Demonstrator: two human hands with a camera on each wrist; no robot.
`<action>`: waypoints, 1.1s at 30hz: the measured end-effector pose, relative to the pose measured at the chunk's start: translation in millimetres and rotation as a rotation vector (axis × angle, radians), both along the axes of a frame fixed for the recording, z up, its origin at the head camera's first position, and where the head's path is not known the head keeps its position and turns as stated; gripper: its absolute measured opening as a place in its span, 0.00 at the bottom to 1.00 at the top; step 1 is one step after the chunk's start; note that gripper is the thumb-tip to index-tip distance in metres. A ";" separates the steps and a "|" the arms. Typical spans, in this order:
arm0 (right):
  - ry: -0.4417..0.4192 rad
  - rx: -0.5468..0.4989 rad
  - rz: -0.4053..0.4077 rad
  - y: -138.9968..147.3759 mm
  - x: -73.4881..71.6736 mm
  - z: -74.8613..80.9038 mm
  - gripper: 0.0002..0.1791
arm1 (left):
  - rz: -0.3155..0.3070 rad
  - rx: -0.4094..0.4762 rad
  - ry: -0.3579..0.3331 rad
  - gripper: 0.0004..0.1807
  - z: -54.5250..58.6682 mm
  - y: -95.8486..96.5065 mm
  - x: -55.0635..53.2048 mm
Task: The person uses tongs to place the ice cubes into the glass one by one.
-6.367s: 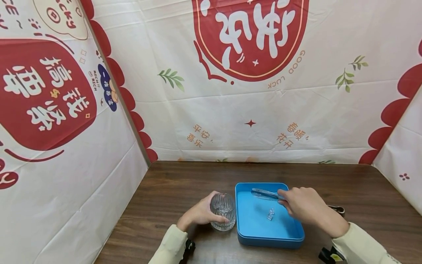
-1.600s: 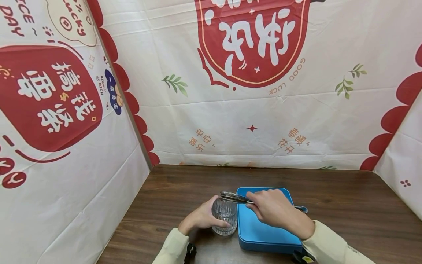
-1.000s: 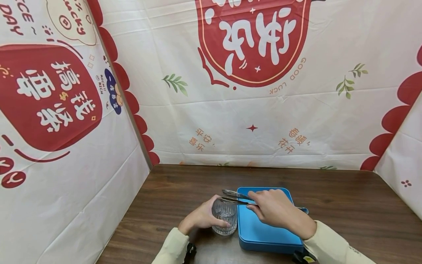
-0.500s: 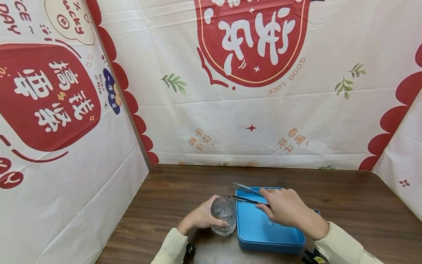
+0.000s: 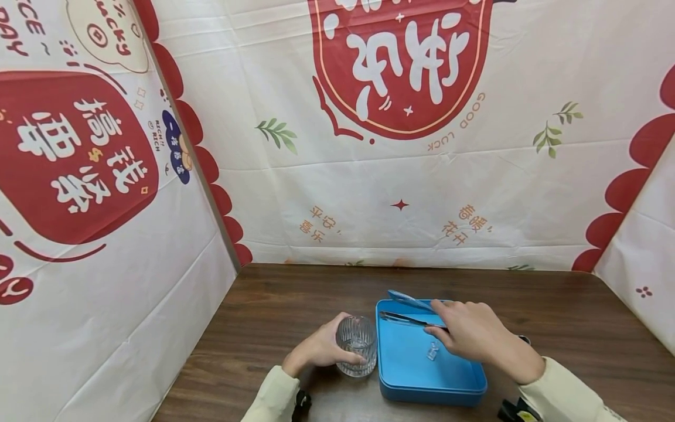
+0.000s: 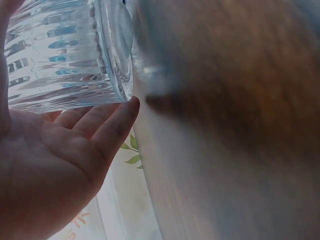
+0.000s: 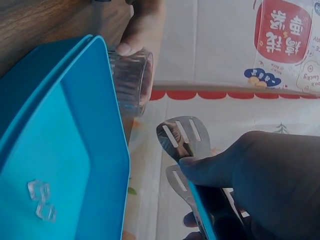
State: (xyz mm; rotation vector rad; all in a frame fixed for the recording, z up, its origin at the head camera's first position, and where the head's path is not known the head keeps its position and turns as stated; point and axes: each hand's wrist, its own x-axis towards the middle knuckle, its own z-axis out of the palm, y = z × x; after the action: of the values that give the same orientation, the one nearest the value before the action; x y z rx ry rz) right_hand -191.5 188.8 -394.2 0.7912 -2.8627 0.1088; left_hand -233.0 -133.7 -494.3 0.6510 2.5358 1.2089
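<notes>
My left hand (image 5: 320, 346) curls round a clear ribbed drinking glass (image 5: 357, 347), which stands upright against the left side of a blue square box (image 5: 406, 375). Fingers and palm wrap its side in the left wrist view. My right hand (image 5: 477, 333) grips metal serving tongs (image 5: 405, 319) over the box's back part. Their two arms are spread, with nothing between the tips. Slotted heads (image 7: 201, 146) show in the right wrist view. On the box floor, below the tongs, lie two small clear cubes (image 7: 46, 212) side by side.
The dark wood table (image 5: 295, 293) runs back to a white printed cloth (image 5: 348, 176). Another cloth wall (image 5: 158, 281) rises at the left. The box's raised rim stands between the cubes and the glass.
The tongs have moved right, from over the glass's rim to above the box, and their arms have spread apart. The cubes have come into sight. My left hand stays on the glass.
</notes>
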 end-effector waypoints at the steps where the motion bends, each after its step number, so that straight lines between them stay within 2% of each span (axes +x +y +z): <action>1: -0.005 0.001 -0.004 1.9 -0.3 -0.1 0.30 | -0.001 0.004 -0.001 0.41 0.1 0.0 0.1; 22: -0.083 0.055 -0.085 27.9 -0.9 0.8 0.33 | 0.001 0.019 -0.023 0.40 0.0 -0.8 1.0; 28: -0.114 0.051 -0.099 34.1 -1.7 0.5 0.32 | 0.002 0.026 -0.025 0.40 0.6 -1.3 1.0; 33: -0.172 0.053 -0.120 38.3 -3.1 -0.5 0.29 | 0.005 0.024 -0.031 0.41 0.5 -1.6 0.9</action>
State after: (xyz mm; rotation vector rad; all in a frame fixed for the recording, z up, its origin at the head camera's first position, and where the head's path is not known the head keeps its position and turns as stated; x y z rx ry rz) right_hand -194.6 227.0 -394.7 0.6468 -3.0792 0.0897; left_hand -232.1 -135.3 -493.8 0.6263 2.5026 1.2427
